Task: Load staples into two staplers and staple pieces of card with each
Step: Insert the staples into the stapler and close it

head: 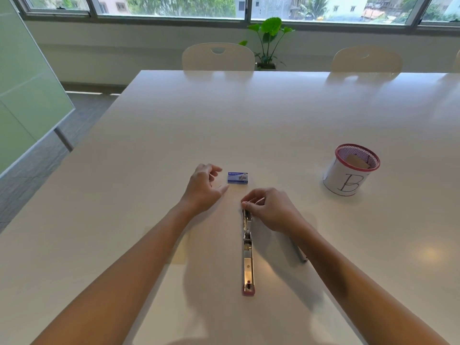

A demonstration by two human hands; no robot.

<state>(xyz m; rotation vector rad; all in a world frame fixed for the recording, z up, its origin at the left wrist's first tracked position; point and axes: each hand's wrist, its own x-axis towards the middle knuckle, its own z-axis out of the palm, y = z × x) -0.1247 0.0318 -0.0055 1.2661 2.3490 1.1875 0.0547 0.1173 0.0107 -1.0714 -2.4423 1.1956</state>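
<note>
Daylight came in through the windows (174,6) along the far wall and lit the scene brightly and evenly. The glossy white worktop (273,115) caught that light as a broad pale sheen across its far half, with faint reflections of the chair backs near the far edge, and a small warm glare spot (430,254) showed near its right side. Soft, diffuse shadows fell toward the camera beneath both forearms and beside the opened stapler (248,255). The wide-angle lens bowed the window frames and the worktop edges toward the borders. Fine detail was slightly soft throughout, most so outside the glass.
</note>
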